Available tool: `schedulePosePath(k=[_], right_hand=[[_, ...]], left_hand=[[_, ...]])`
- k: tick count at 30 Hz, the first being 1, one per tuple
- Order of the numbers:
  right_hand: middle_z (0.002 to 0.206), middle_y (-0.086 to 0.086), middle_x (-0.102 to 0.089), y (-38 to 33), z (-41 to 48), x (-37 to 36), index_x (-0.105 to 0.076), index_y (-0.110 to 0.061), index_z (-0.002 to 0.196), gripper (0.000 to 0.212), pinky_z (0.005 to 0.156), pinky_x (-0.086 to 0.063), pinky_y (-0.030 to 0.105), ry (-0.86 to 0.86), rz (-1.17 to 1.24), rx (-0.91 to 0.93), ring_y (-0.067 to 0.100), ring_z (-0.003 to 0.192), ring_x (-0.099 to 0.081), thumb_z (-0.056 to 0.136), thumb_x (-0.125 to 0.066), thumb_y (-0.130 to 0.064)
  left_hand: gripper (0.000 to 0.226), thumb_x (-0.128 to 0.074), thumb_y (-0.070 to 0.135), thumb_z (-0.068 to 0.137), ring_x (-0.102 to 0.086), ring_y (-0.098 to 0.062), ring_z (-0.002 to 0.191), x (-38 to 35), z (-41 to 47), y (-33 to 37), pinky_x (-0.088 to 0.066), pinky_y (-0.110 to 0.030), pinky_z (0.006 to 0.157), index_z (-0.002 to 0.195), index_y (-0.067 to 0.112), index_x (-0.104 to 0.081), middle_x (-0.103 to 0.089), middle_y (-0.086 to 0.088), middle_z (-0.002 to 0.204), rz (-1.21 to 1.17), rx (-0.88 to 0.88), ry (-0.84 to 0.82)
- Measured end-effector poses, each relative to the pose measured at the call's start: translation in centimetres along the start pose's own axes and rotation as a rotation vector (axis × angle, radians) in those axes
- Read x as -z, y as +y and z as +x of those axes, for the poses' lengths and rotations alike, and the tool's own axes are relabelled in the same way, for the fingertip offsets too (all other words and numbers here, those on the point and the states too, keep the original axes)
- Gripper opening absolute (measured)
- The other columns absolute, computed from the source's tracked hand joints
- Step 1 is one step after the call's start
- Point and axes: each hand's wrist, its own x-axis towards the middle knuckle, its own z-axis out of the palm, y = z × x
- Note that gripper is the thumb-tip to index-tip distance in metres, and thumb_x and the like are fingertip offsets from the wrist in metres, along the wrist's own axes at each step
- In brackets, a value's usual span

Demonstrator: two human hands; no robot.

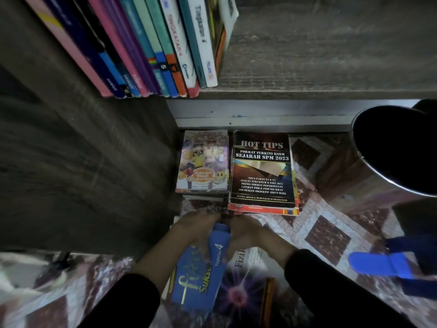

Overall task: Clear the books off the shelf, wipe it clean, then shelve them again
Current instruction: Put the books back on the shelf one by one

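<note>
Both my hands hold a blue book [201, 275] low in the middle, over the patterned floor mat. My left hand [196, 229] grips its left side near the top, and my right hand [246, 235] grips its right side. Beneath lies a white physics book [246, 287] with a purple plasma picture. Two piles lie flat on the mat beyond my hands: one topped by a cartoon-cover book [203, 162], one topped by a black "HOT TIPS" book [262, 171]. Several upright books [151, 50] stand at the left of the dark wooden shelf [319, 67].
The shelf's dark side panel [82, 150] fills the left. A dark round metal-rimmed container [397, 147] stands at the right. A blue object [383, 265] lies on the mat [328, 233] at the right edge.
</note>
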Motion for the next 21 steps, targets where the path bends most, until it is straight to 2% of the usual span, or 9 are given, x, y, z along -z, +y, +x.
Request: schedulePosePath(k=[3,5,8,11,16,19,21], right_hand=[[0.105,0.0,-0.068,-0.5,-1.4,0.6,-0.06,-0.023,0.113,0.069,0.071,-0.043,0.025,0.101,-0.016,0.006,0.02,0.096,-0.063,0.054,-0.087,-0.047],[0.108,-0.001,-0.067,-1.2,-3.3,1.7,-0.056,-0.026,0.12,0.076,0.072,-0.042,0.025,0.193,-0.076,0.023,0.021,0.099,-0.062,0.054,-0.085,-0.052],[0.105,-0.001,-0.067,-2.4,-6.6,4.2,-0.056,-0.028,0.116,0.069,0.071,-0.042,0.027,0.312,-0.21,0.022,0.022,0.098,-0.062,0.057,-0.082,-0.055],[0.101,0.001,-0.067,-3.8,-10.7,6.7,-0.059,-0.026,0.107,0.061,0.067,-0.039,0.028,0.41,-0.278,0.012,0.024,0.095,-0.062,0.058,-0.082,-0.053],[0.104,0.005,-0.068,-5.5,-18.8,10.0,-0.06,-0.024,0.104,0.058,0.07,-0.042,0.028,0.645,-0.308,-0.084,0.027,0.098,-0.064,0.058,-0.08,-0.051],[0.105,0.006,-0.068,-5.9,-23.5,11.4,-0.059,-0.023,0.102,0.059,0.069,-0.041,0.029,0.791,-0.287,-0.16,0.028,0.098,-0.064,0.056,-0.08,-0.053],[0.103,0.006,-0.068,-6.0,-26.6,12.3,-0.059,-0.023,0.096,0.057,0.067,-0.04,0.028,0.87,-0.231,-0.203,0.029,0.096,-0.064,0.054,-0.081,-0.054]], left_hand=[[0.068,-0.077,0.028,0.075,-0.052,-0.03,0.116,1.6,-1.8,1.3,-0.044,-0.035,0.089,0.131,0.016,-0.041,-0.053,-0.01,0.13,0.092,-0.011,0.115],[0.074,-0.078,0.028,0.073,-0.052,-0.032,0.117,3.0,-3.3,1.9,-0.043,-0.037,0.091,0.134,0.014,-0.039,-0.052,-0.012,0.131,0.148,-0.031,0.191],[0.09,-0.086,0.039,0.058,-0.055,-0.029,0.109,5.2,-5.8,2.8,-0.045,-0.036,0.086,0.13,0.017,-0.037,-0.055,-0.01,0.123,0.236,-0.029,0.262],[0.08,-0.082,0.048,0.057,-0.058,-0.027,0.101,7.9,-9.0,4.3,-0.047,-0.035,0.083,0.118,0.019,-0.04,-0.06,-0.007,0.111,0.311,-0.024,0.392],[0.078,-0.08,0.055,0.055,-0.057,-0.025,0.108,12.7,-14.5,7.5,-0.043,-0.034,0.081,0.113,0.022,-0.039,-0.061,-0.002,0.114,0.436,-0.106,0.638],[0.078,-0.077,0.059,0.056,-0.053,-0.022,0.111,15.5,-17.5,9.9,-0.038,-0.036,0.086,0.116,0.025,-0.042,-0.059,0.002,0.117,0.48,-0.201,0.821],[0.087,-0.076,0.063,0.055,-0.048,-0.019,0.119,17.1,-19.2,11.3,-0.029,-0.038,0.097,0.126,0.028,-0.041,-0.053,0.005,0.126,0.54,-0.261,0.966]])
